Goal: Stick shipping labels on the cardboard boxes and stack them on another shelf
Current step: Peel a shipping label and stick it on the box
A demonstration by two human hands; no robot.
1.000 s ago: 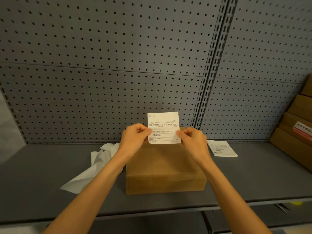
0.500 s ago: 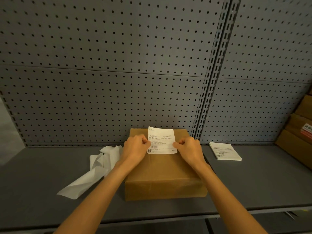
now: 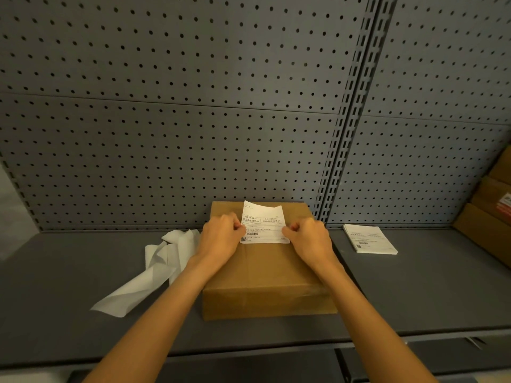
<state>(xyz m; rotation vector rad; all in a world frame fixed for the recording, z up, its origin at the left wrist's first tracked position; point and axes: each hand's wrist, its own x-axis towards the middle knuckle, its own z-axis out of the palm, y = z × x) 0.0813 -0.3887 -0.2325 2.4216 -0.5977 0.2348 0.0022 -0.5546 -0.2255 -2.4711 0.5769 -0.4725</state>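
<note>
Both the left hand and right hand pinch the shipping label by its side edges over the cardboard box, and with its top edge lifted it could go down crooked or creased

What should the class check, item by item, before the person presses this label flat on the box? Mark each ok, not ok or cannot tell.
1. Left hand pinches the label: ok.
2. Right hand pinches its other side: ok.
3. Label's near edge lies on the cardboard box: ok.
4. Far edge flat: not ok, it curls up.
5. Backing removed: cannot tell.
6. Box flat on shelf: ok.
</note>
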